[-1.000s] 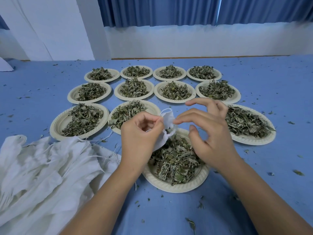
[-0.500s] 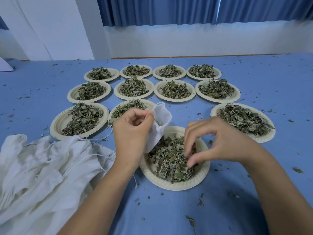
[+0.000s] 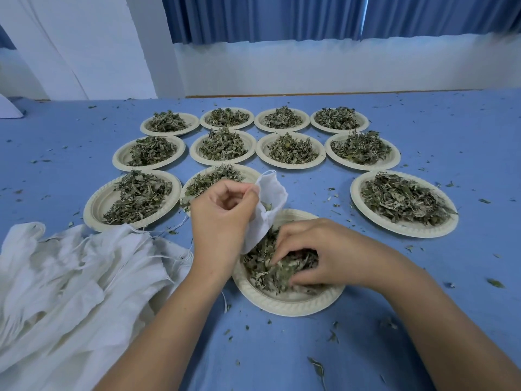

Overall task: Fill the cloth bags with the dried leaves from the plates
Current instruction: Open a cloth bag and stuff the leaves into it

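Note:
A cream paper plate (image 3: 284, 304) lies nearest to me with a heap of dried leaves (image 3: 270, 272) on it. My right hand (image 3: 318, 252) is down in that heap, fingers curled around a clump of leaves. My left hand (image 3: 222, 218) pinches the rim of a small white cloth bag (image 3: 269, 201) and holds it just above the plate's left side. The bag's mouth faces up and to the right, and a few leaves show inside. A pile of white cloth bags (image 3: 70, 280) with drawstrings lies at the lower left.
Several more cream plates heaped with dried leaves stand in rows on the blue cloth beyond, such as the plate at the right (image 3: 406, 204) and the plate at the left (image 3: 132, 198). Leaf crumbs litter the cloth. A white wall and blue curtain close the far side.
My right hand has dropped from beside the bag's mouth into the near plate's leaves and closed on a clump. My left hand keeps holding the bag, shifted slightly left.

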Motion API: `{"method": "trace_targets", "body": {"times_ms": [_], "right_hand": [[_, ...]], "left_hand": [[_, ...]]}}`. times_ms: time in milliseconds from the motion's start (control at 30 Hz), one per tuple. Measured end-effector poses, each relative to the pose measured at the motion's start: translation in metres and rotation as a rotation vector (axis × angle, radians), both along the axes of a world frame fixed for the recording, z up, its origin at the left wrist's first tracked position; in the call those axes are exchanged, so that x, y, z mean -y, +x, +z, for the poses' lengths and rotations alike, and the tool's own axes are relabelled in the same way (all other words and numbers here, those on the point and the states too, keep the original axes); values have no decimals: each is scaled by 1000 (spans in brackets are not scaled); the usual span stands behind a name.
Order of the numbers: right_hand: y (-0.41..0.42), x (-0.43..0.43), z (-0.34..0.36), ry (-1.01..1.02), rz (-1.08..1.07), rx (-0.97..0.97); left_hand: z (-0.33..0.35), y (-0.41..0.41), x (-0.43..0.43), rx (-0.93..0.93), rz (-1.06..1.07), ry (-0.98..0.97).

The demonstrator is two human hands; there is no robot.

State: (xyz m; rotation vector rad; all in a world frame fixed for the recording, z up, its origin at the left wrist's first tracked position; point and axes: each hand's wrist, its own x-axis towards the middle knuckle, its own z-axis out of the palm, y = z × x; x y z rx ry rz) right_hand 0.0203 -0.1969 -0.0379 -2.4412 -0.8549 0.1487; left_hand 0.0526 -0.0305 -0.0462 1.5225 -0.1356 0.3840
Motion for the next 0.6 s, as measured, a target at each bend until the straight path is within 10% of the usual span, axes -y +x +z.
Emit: {"method": "trace_targets", "body": {"times_ms": [600], "right_hand": [[2, 16, 9, 529, -276, 24]], "left_hand": [[3, -2, -2, 11, 11, 14]]}}
